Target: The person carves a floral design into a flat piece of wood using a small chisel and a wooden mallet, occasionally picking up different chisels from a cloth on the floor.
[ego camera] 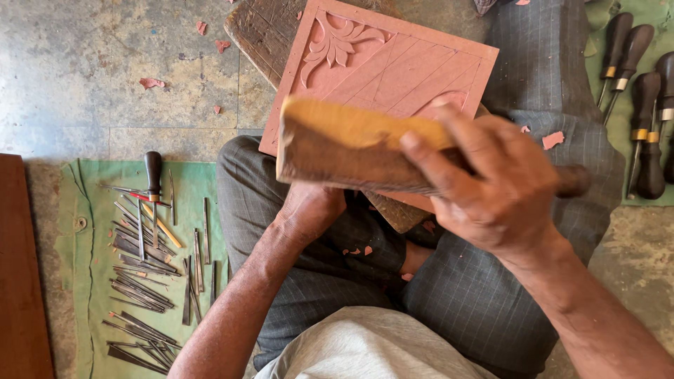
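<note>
The left hand (309, 210) sits low in the person's lap, curled shut under the raised wooden mallet (351, 147), and the mallet hides the fingers so well that what they grip cannot be told; it is probably a carving tool set against the panel, though that is only a fair guess. Further left, on the floor, a green cloth (84, 210) carries a spread of thin steel chisels (144, 281) and one dark-handled tool (153, 172), near but apart from the knee. The reddish carved panel (393, 63) leans on a worn wooden board (260, 28) across the lap, a leaf scroll cut in its upper left corner and slanting guide lines scored over the rest. The right hand (491, 189) is wrapped fully closed around the mallet's handle, the block-shaped head poised above the panel. To strike well here, the blow likely wants to be short and square, the mallet face meeting the tool's end flat, the left hand keeping the edge steady on a scored line so it does not skate across the soft surface. On the far right a second green cloth (625, 112) holds dark-handled gouges (642, 126) with brass ferrules, and reddish chips (552, 140) lie on the trouser leg.
</note>
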{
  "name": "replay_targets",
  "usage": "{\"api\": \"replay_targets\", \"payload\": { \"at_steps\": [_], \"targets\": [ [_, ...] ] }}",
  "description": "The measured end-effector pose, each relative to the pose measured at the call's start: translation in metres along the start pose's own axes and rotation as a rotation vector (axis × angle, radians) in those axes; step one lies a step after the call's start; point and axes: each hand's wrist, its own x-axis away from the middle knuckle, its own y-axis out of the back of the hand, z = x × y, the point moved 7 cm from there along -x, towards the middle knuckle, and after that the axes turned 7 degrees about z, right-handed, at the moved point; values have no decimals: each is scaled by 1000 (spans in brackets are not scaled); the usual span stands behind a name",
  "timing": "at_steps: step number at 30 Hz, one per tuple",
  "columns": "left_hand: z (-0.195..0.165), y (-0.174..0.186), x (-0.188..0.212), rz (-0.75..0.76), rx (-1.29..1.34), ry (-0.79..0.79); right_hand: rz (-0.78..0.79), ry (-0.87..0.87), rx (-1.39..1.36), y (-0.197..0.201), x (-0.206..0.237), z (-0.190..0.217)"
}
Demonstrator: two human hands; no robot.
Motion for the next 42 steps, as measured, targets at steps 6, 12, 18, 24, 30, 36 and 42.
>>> {"api": "replay_targets", "payload": {
  "at_steps": [6, 12, 18, 24, 30, 36, 42],
  "targets": [
    [-2, 0, 2, 59, 125, 71, -147, -119, -223, -1, 25, -11],
    [-9, 15, 0, -40, 128, -4, 11, 13, 142, -23, 40, -8],
    [-5, 16, 3, -84, 130, -66, -48, -88, -62, 4, 35, -12],
    [-6, 4, 5, -30, 94, -38, 6, -27, 1, -4, 28, 1],
    [-13, 19, -5, -75, 96, -61, 44, 13, 92, -6, 35, -6],
    [-15, 19, 1, -99, 183, -84, -104, -112, -196, 20, 25, -11],
    [-16, 9, -6, 35, 39, -1, -5, -15, 21, -4, 30, 1]
  ]
}}
